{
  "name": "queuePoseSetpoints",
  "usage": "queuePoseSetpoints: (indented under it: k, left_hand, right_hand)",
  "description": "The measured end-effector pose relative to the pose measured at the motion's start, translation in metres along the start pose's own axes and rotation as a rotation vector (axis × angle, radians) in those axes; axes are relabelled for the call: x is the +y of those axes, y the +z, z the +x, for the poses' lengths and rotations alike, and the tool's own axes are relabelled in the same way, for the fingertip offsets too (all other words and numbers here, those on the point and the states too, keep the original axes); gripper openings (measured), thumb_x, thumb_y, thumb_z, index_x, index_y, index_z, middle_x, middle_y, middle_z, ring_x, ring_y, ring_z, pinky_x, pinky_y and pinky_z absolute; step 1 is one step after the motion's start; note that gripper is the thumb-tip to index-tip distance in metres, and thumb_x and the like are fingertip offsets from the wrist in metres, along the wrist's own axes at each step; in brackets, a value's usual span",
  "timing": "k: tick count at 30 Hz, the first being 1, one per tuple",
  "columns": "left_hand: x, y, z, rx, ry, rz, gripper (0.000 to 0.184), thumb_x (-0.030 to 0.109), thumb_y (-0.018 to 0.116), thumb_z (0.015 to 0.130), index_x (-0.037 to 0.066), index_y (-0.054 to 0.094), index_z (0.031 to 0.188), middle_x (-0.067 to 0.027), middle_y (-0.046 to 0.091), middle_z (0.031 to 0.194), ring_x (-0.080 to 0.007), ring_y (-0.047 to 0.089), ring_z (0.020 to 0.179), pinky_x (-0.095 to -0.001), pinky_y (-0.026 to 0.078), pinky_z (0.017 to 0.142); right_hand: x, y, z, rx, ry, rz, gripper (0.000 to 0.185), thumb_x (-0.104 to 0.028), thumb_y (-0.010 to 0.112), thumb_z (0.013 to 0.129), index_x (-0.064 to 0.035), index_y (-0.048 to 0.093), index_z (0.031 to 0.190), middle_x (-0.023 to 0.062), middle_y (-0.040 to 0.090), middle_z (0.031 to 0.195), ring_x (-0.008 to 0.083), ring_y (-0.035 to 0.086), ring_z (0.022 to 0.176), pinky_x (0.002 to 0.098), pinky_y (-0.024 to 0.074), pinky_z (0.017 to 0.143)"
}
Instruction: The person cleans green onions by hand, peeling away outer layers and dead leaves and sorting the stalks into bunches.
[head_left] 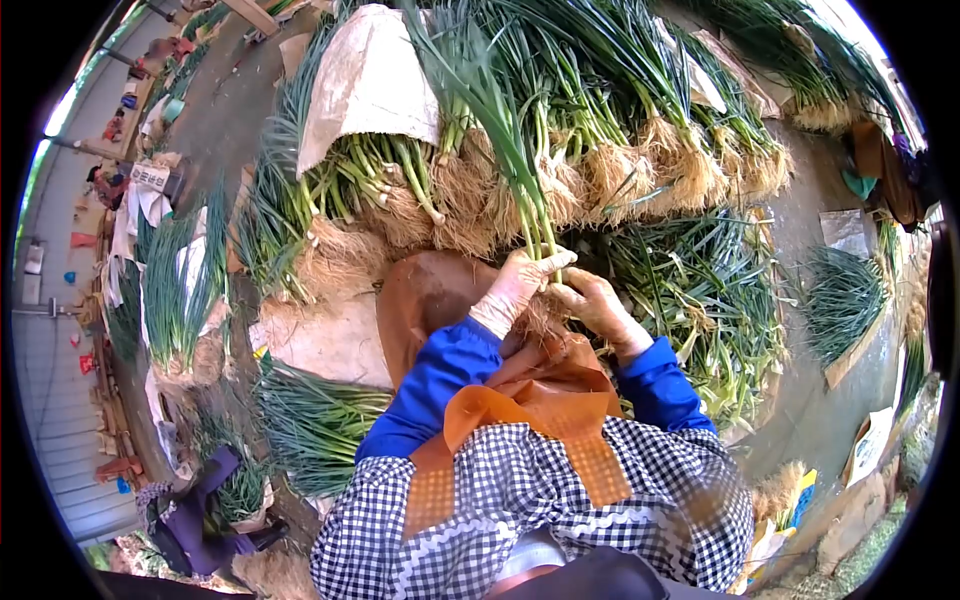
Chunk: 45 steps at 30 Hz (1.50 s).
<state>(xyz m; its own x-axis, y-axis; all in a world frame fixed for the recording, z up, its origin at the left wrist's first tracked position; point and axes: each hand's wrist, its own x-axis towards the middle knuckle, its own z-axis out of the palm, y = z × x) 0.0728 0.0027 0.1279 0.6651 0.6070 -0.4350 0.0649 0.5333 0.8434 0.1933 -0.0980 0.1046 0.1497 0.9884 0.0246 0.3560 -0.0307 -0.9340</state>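
Note:
A few green onions (528, 185) stand upright in front of my body, leaves fanning upward and pale stems pointing down at me. My left hand (518, 288) is closed around their lower stems. Beside it, my right hand (597, 305) is pinched at the stem bases, its fingertips close to the left fingers; what exactly it grips there is hidden. Tan roots (543, 318) hang below the hands, over my orange-brown apron (420, 300). Just beyond lies a long heap of green onions with bushy roots (615, 175).
A white sack (370, 85) covers part of the heap. Loose leaves and peelings (700, 310) are piled on the right. More green onion bundles (185, 300) lie at left, another bundle (320, 420) by my left elbow. A person in purple (205, 510) is at lower left.

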Motion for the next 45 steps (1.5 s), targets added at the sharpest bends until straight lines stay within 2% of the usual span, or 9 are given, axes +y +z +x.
queuePoseSetpoints:
  k: [4,14,20,23,26,30,38,41,45]
  left_hand:
    - [0.001,-0.005,-0.004,-0.063,-0.001,-0.158,0.019,0.020,0.059,0.087,0.003,0.065,0.093,0.0035,0.056,0.070,-0.0027,0.044,0.053,-0.0145,0.033,0.047]
    - [-0.012,-0.012,0.005,0.124,0.043,-0.285,0.021,0.018,0.062,0.085,-0.002,0.065,0.091,0.0005,0.057,0.065,-0.0058,0.045,0.049,-0.0171,0.035,0.044]
    - [-0.010,-0.009,0.005,0.090,0.010,-0.620,0.025,0.023,0.061,0.087,0.000,0.063,0.096,0.0030,0.054,0.069,-0.0025,0.041,0.049,-0.0158,0.033,0.045]
    - [0.008,-0.007,0.002,0.140,0.109,-0.393,0.026,0.024,0.062,0.086,0.000,0.063,0.096,0.0029,0.054,0.068,-0.0027,0.041,0.049,-0.0168,0.034,0.043]
    - [0.004,-0.009,-0.001,0.211,0.135,-0.336,0.021,0.021,0.065,0.083,0.001,0.066,0.086,0.0023,0.053,0.063,-0.0049,0.044,0.047,-0.0189,0.036,0.043]
    - [0.000,0.015,-0.002,0.400,0.141,-0.226,0.010,0.014,0.068,0.080,0.004,0.065,0.077,0.0019,0.057,0.065,-0.0065,0.049,0.054,-0.0199,0.037,0.049]
    - [-0.012,0.010,0.004,0.435,0.125,-0.259,0.011,0.012,0.069,0.078,0.005,0.064,0.072,0.0016,0.053,0.059,-0.0071,0.045,0.048,-0.0213,0.035,0.044]
    - [0.009,-0.020,0.008,0.521,0.243,-0.339,0.012,0.013,0.070,0.077,0.005,0.063,0.071,0.0025,0.051,0.056,-0.0051,0.042,0.044,-0.0198,0.032,0.040]
    - [0.010,-0.014,0.001,0.530,0.162,-0.297,0.014,0.013,0.070,0.077,0.006,0.062,0.069,0.0041,0.049,0.055,-0.0049,0.042,0.043,-0.0189,0.033,0.039]
  right_hand:
    - [-0.007,-0.012,-0.005,-0.144,0.319,0.379,0.023,-0.020,0.060,0.085,-0.0036,0.061,0.101,0.0126,0.063,0.081,0.0184,0.060,0.072,0.0290,0.0475,0.068]
    - [-0.016,0.001,0.002,0.170,-0.459,-0.168,0.032,-0.001,0.071,0.066,-0.0064,0.060,0.096,0.0114,0.061,0.090,0.0294,0.061,0.084,0.0339,0.0504,0.072]
    - [-0.006,0.021,-0.004,-0.061,-0.286,-0.712,0.009,-0.010,0.056,0.073,-0.0092,0.058,0.083,0.0106,0.058,0.068,0.0293,0.058,0.060,0.0393,0.0477,0.052]
    - [0.038,0.030,-0.035,-0.024,-0.311,-0.569,0.011,-0.012,0.061,0.070,-0.0100,0.058,0.081,0.0081,0.056,0.064,0.0253,0.058,0.057,0.0374,0.0479,0.052]
    - [-0.008,-0.010,-0.023,0.396,-0.497,-0.385,0.026,-0.012,0.070,0.064,-0.0100,0.062,0.089,0.0070,0.061,0.082,0.0275,0.060,0.077,0.0378,0.0486,0.065]
    - [-0.036,-0.005,0.009,0.122,-0.531,-0.400,0.033,-0.003,0.069,0.064,-0.0071,0.059,0.095,0.0112,0.060,0.095,0.0299,0.058,0.089,0.0378,0.0483,0.075]
    - [-0.008,0.006,-0.005,0.229,-0.508,-0.517,0.023,-0.005,0.065,0.064,-0.0103,0.061,0.086,0.0067,0.056,0.080,0.0276,0.057,0.074,0.0369,0.0478,0.061]
    - [0.028,0.006,-0.033,0.036,-0.265,-0.682,0.010,-0.011,0.064,0.066,-0.0116,0.060,0.076,0.0068,0.058,0.081,0.0258,0.058,0.076,0.0368,0.0485,0.061]
    - [-0.016,-0.008,-0.010,0.338,-0.566,-0.554,0.031,-0.013,0.065,0.068,-0.0118,0.060,0.098,0.0045,0.057,0.092,0.0239,0.055,0.090,0.0359,0.0458,0.077]
